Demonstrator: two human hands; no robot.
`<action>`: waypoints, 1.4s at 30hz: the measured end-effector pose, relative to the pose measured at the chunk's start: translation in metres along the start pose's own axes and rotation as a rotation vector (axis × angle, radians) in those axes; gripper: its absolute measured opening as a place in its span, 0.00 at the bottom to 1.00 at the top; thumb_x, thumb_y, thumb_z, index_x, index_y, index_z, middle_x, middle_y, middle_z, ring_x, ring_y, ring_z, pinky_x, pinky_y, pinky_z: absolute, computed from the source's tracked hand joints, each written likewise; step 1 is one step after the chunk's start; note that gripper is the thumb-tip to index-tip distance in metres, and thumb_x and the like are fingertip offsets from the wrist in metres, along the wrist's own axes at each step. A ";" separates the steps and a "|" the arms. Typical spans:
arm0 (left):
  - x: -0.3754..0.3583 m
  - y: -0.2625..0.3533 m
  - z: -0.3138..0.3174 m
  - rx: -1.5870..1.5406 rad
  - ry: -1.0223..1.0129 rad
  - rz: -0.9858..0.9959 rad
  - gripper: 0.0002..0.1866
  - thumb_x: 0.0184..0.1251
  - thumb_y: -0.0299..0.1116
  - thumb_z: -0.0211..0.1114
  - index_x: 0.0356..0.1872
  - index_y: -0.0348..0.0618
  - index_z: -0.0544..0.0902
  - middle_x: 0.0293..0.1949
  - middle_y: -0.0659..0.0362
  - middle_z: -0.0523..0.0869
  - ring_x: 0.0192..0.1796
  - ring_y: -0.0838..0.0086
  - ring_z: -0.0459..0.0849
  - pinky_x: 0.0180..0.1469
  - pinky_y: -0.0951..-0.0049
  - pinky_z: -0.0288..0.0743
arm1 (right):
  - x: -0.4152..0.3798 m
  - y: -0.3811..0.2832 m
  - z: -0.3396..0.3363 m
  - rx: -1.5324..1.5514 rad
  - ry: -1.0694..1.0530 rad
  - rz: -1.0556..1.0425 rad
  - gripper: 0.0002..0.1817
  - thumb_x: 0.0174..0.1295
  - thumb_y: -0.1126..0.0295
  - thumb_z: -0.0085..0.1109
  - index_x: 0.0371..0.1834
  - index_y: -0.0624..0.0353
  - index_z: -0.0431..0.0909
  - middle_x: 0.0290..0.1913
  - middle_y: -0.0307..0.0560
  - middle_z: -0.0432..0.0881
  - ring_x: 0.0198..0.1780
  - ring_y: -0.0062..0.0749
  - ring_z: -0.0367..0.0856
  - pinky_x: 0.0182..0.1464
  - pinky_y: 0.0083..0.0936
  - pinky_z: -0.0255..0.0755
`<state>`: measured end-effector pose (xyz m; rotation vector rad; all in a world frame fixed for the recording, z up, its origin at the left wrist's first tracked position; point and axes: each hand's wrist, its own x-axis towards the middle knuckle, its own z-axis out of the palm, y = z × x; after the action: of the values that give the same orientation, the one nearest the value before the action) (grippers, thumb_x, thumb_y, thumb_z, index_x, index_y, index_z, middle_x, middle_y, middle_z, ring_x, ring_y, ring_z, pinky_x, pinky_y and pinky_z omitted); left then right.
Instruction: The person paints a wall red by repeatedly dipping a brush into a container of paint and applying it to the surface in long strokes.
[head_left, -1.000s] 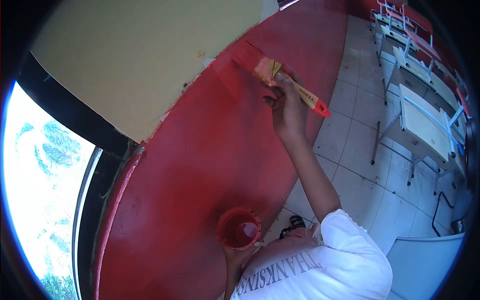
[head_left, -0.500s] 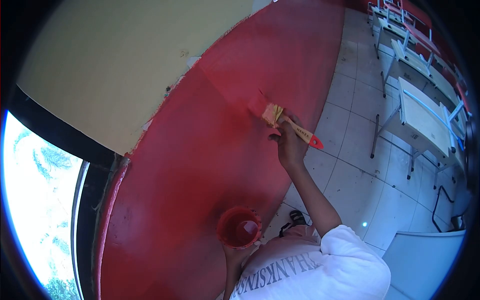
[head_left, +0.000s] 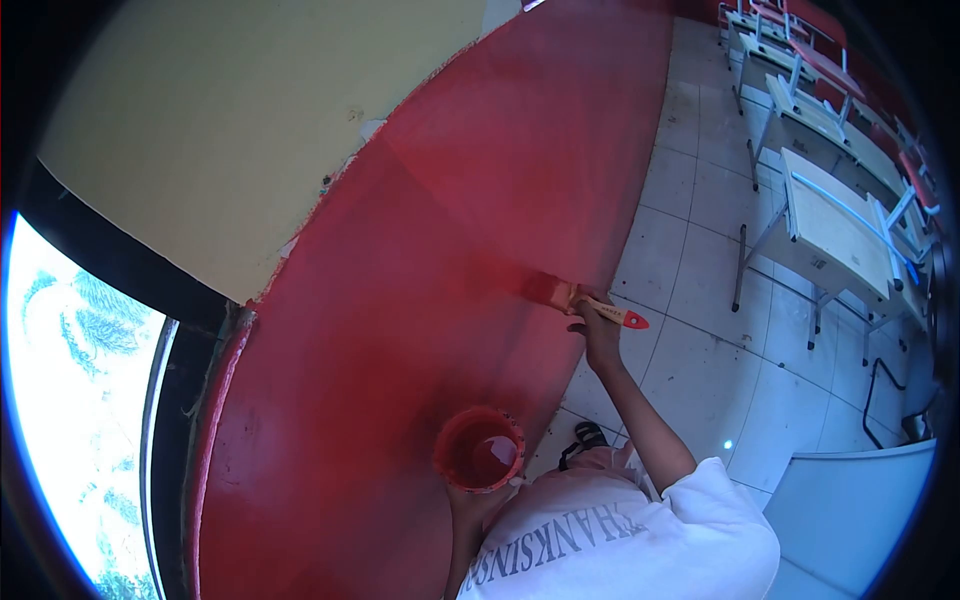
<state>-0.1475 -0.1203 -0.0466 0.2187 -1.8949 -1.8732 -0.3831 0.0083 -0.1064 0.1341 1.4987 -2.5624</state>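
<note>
My right hand (head_left: 597,329) is closed around the wooden handle of a paintbrush (head_left: 612,313) with a red tip. The brush's bristles lie against the red lower part of the wall (head_left: 430,270). Close to my body, my left hand (head_left: 470,503) holds a paint bucket (head_left: 452,443) from below and the side; its fingers are mostly hidden. Red paint (head_left: 497,450) shows inside the bucket, with a bright reflection on it.
Cream wall (head_left: 250,120) borders the red along a rough edge. A bright window (head_left: 80,420) with a dark frame is at left. Tiled floor (head_left: 690,300) runs along the wall, with desks (head_left: 835,215) in a row at right. A pale panel (head_left: 850,520) stands at lower right.
My right hand has moved the paintbrush down the picture along the red wall, and the brush now lies flatter. The bucket in my left hand has barely moved.
</note>
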 end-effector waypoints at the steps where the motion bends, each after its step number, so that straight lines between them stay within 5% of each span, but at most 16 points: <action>1: 0.000 0.001 0.000 -0.005 0.004 0.002 0.42 0.36 0.35 0.80 0.56 0.39 0.68 0.46 0.55 0.80 0.46 0.69 0.81 0.45 0.69 0.78 | 0.000 -0.005 -0.004 0.010 0.003 0.007 0.18 0.57 0.70 0.54 0.51 0.62 0.70 0.43 0.43 0.76 0.41 0.25 0.77 0.32 0.21 0.75; 6: -0.001 0.020 0.011 0.015 0.057 0.014 0.42 0.35 0.35 0.80 0.56 0.41 0.68 0.46 0.56 0.80 0.46 0.70 0.80 0.46 0.70 0.77 | -0.007 -0.067 0.028 0.182 0.042 -0.127 0.16 0.57 0.69 0.57 0.49 0.60 0.72 0.42 0.41 0.77 0.40 0.22 0.78 0.31 0.20 0.73; 14: -0.005 0.033 0.005 -0.048 0.020 -0.039 0.45 0.31 0.29 0.80 0.57 0.41 0.67 0.51 0.55 0.77 0.52 0.68 0.78 0.54 0.66 0.73 | -0.027 -0.173 0.127 0.465 -0.245 -0.302 0.19 0.57 0.65 0.58 0.52 0.52 0.68 0.41 0.39 0.77 0.38 0.25 0.78 0.33 0.22 0.68; 20: -0.020 -0.005 -0.019 -0.150 0.116 -0.192 0.46 0.30 0.30 0.81 0.58 0.42 0.66 0.51 0.55 0.77 0.53 0.68 0.77 0.55 0.66 0.73 | -0.038 -0.179 0.153 0.570 -0.281 -0.294 0.19 0.56 0.63 0.59 0.51 0.50 0.69 0.40 0.36 0.77 0.41 0.22 0.75 0.35 0.22 0.66; 25: -0.017 0.018 -0.013 -0.049 0.116 -0.131 0.46 0.30 0.29 0.80 0.58 0.41 0.65 0.52 0.55 0.76 0.53 0.68 0.77 0.55 0.65 0.72 | -0.038 -0.172 0.162 0.552 -0.300 -0.280 0.21 0.57 0.62 0.58 0.53 0.50 0.67 0.42 0.35 0.76 0.42 0.20 0.74 0.36 0.22 0.64; 29: -0.016 0.016 -0.011 -0.005 0.125 0.024 0.42 0.35 0.35 0.80 0.55 0.39 0.68 0.45 0.55 0.80 0.44 0.68 0.81 0.42 0.70 0.78 | -0.034 -0.167 0.166 0.484 -0.266 -0.287 0.24 0.57 0.62 0.58 0.56 0.52 0.65 0.43 0.36 0.75 0.43 0.20 0.75 0.35 0.23 0.67; 31: -0.013 0.043 0.009 -0.026 0.158 0.016 0.44 0.32 0.36 0.82 0.56 0.40 0.68 0.46 0.55 0.80 0.46 0.68 0.81 0.46 0.69 0.78 | -0.034 -0.171 0.162 0.464 -0.239 -0.287 0.24 0.57 0.62 0.58 0.56 0.53 0.65 0.43 0.37 0.76 0.43 0.21 0.76 0.35 0.23 0.68; 42: -0.011 0.015 -0.014 0.123 0.129 0.055 0.33 0.42 0.24 0.74 0.54 0.38 0.70 0.42 0.54 0.81 0.40 0.68 0.82 0.36 0.70 0.79 | -0.038 -0.170 0.170 0.355 -0.175 -0.354 0.24 0.57 0.65 0.56 0.56 0.59 0.65 0.41 0.44 0.77 0.38 0.25 0.79 0.33 0.23 0.69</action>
<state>-0.1287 -0.1275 -0.0352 0.3164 -1.9097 -1.6672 -0.3767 -0.0540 0.1284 -0.3336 1.0737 -3.0039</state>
